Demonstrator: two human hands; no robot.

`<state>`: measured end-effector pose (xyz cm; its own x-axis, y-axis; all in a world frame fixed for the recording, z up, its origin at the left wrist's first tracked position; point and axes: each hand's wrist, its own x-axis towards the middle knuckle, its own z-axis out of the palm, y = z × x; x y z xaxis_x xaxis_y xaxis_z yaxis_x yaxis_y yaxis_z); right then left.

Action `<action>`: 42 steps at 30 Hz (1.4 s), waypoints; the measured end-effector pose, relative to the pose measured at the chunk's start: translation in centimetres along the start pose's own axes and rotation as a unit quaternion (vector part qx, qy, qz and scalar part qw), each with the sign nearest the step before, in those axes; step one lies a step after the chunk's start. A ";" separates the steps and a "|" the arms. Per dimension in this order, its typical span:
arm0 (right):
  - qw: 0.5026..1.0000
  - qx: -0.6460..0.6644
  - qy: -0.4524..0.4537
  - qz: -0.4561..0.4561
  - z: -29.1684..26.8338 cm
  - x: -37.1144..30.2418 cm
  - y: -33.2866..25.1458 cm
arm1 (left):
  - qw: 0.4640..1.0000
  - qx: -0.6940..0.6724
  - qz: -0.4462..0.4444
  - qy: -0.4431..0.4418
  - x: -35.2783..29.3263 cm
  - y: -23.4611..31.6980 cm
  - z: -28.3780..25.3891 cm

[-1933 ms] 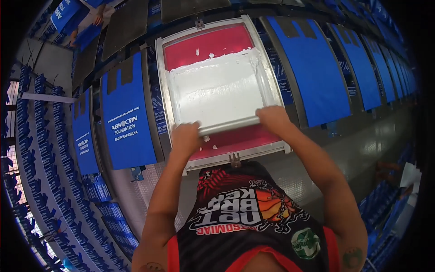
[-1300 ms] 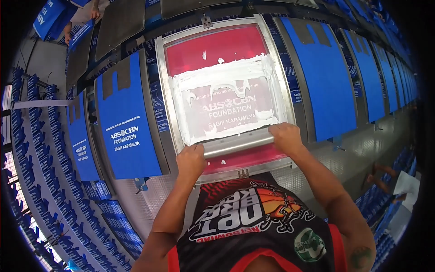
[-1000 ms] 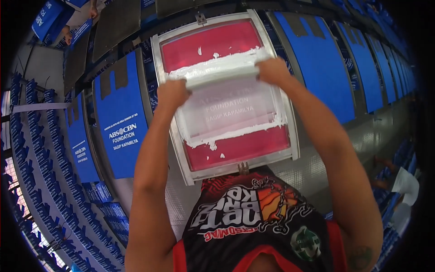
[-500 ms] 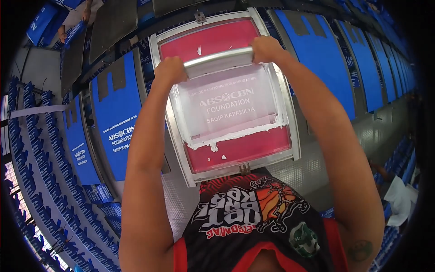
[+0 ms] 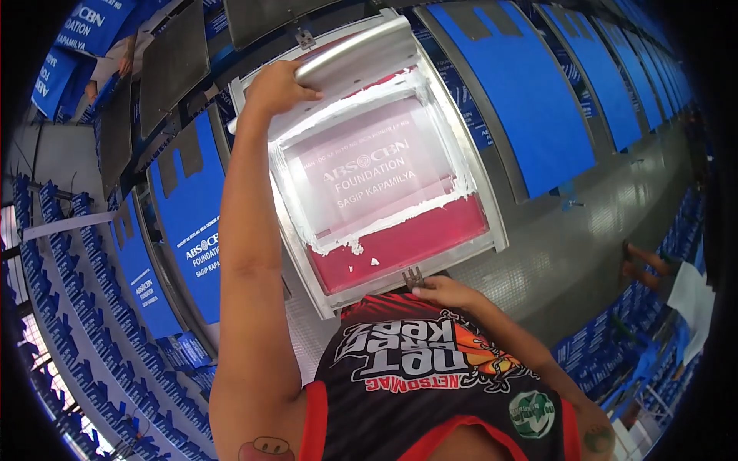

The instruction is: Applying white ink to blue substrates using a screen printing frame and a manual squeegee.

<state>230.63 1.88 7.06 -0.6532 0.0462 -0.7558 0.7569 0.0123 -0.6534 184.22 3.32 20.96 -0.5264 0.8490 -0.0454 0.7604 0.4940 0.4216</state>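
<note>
Head view: clock directions run from the middle of the screen frame (image 5: 453, 255).
Change: the right hand (image 5: 450, 293) has left the squeegee (image 5: 357, 58) — one hand now has charge of it, so the stroke looks finished.
Squeegee: at 12 o'clock, tilted over the frame's far end; whether its blade touches the screen is hidden.
Left hand: at 10 o'clock, wrapped around the squeegee's left end.
Right hand grip: at 5 o'clock, thumb by the metal bracket (image 5: 413, 276) on the near edge — fingers hidden, so I cannot tell whether it pinches.
Paint: white paste (image 5: 323, 240) rings the pale lettered window.
Blue sheets: one (image 5: 523, 115) at 2 o'clock, a printed one (image 5: 196, 238) at 8.
</note>
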 end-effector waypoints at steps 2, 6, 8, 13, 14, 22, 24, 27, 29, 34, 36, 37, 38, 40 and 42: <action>0.990 0.137 0.017 0.009 0.5 0.4 0.1 | 0.999 0.030 -0.009 0.013 -0.8 -0.1 0.1; 0.995 0.102 0.014 0.017 0.5 0.5 0.4 | 0.998 0.053 -0.016 0.015 -2.7 0.7 1.7; 0.998 -0.006 0.068 -0.003 0.9 1.0 0.9 | 0.996 0.076 -0.016 0.043 -3.6 0.3 2.5; 0.993 -0.039 0.110 -0.013 1.1 -0.6 -0.3 | 0.996 0.068 -0.039 0.032 -4.1 0.5 1.3; 0.994 0.008 0.107 -0.018 1.2 -0.8 -0.3 | 0.996 0.069 -0.054 0.032 -4.1 0.6 0.9; 0.993 0.097 0.071 -0.017 1.0 -3.6 -2.5 | 0.995 0.053 -0.061 0.066 -4.8 -0.2 -0.8; 0.992 0.103 0.072 -0.012 0.8 -4.4 -3.2 | 0.993 0.062 -0.075 0.060 -4.7 0.3 -1.1; 0.994 0.085 0.069 -0.014 0.6 -5.0 -3.8 | 0.994 0.054 -0.072 0.054 -4.6 0.6 -1.6; 0.991 0.109 0.066 -0.026 0.8 -5.2 -3.8 | 0.995 0.052 -0.071 0.054 -4.4 0.6 -2.0; 0.993 0.084 0.077 -0.010 0.9 -5.1 -4.0 | 0.995 0.057 -0.066 0.042 -3.1 0.4 -2.4; 0.993 0.085 0.085 0.002 1.0 -4.7 -3.6 | 0.996 0.064 -0.058 0.035 -2.4 0.3 -2.1; 0.993 0.083 0.088 0.002 1.1 -4.6 -3.4 | 0.997 0.058 -0.053 0.028 -2.1 -0.1 -1.7; 0.993 0.081 0.090 -0.001 1.2 -4.5 -3.3 | 0.997 0.052 -0.047 0.020 -1.7 -0.4 -1.3; 0.992 0.080 0.095 -0.004 1.2 -4.5 -3.2 | 0.998 0.053 -0.036 0.017 -1.0 -1.1 -0.4; 0.992 0.079 0.096 0.000 1.2 -4.4 -3.1 | 0.998 0.057 -0.018 0.007 -0.1 -1.6 0.6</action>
<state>231.12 0.43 12.40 -0.6249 0.2359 -0.7442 0.7347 -0.1446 -0.6628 183.24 2.55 19.74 -0.5578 0.8287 -0.0461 0.7792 0.5420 0.3147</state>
